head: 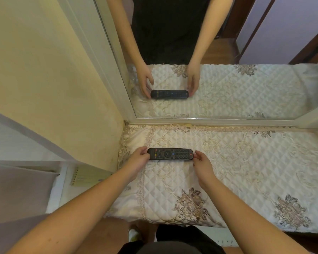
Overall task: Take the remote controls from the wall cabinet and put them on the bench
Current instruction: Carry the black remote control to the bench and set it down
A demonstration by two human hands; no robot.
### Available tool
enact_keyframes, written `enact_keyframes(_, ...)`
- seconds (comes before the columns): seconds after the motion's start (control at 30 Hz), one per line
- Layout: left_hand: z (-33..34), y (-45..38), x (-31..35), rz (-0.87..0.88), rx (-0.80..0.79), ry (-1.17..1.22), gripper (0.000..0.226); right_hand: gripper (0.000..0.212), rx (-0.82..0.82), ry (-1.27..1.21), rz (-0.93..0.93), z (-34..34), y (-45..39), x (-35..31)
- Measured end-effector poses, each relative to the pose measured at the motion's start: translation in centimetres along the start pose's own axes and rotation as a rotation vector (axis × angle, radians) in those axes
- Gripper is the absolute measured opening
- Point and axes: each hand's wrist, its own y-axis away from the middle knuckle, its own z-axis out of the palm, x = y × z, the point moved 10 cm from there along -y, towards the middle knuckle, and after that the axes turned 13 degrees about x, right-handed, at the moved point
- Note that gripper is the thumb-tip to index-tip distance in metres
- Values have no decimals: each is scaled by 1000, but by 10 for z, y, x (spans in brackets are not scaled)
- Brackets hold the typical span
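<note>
A long black remote control with coloured buttons lies flat and crosswise on the bench, which has a cream quilted cover with flower patterns. My left hand pinches its left end between thumb and fingers. My right hand touches its right end with the fingertips. Only this one remote shows on the bench. The wall cabinet is not in view.
A framed mirror stands against the back of the bench and shows the remote, both hands and my dark clothing reflected. A yellow wall closes off the left side. A white unit with a spiral notepad sits lower left.
</note>
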Motion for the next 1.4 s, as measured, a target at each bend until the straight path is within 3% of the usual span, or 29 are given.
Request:
enact_keyframes(1.07, -8, 19, 5, 21, 35, -40, 41, 40, -28, -26, 24, -10, 8, 4)
enact_keyframes(1.4, -22, 43, 26, 216, 126, -407, 45, 41, -121, 113, -60, -10, 32, -26)
